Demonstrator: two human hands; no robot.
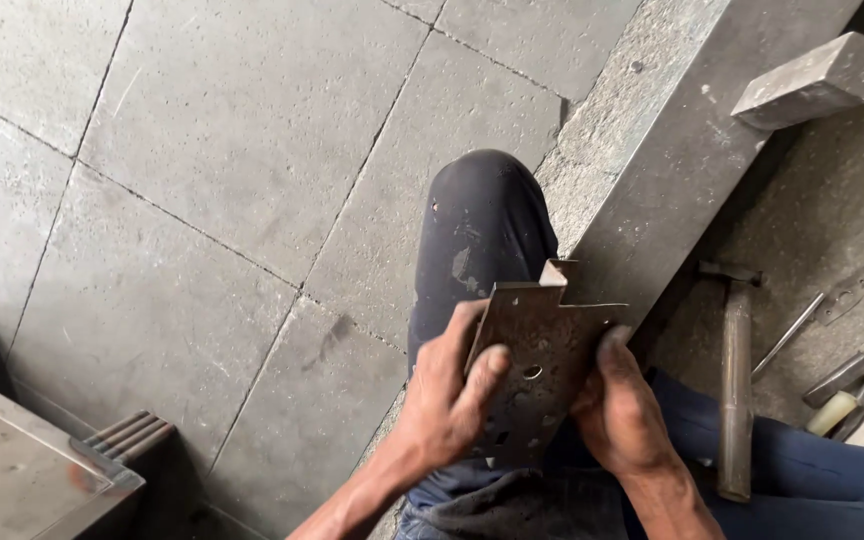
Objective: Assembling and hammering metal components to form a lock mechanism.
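A flat rusty metal plate (540,365) with punched holes and a bent tab at its top is held over my lap, in front of my raised knee (482,215). My left hand (449,392) grips its left edge, thumb laid across the face. On the other side, my right hand (620,405) clasps the right edge, thumb pointing up along it. Both hands are closed on the plate.
A long steel beam (672,150) runs diagonally at my right, with a grey metal block (817,80) on its far end. A hammer (735,385) lies beside my leg, with small metal pieces (842,385) further right. Stacked rusty metal parts (22,460) sit lower left on the paved floor.
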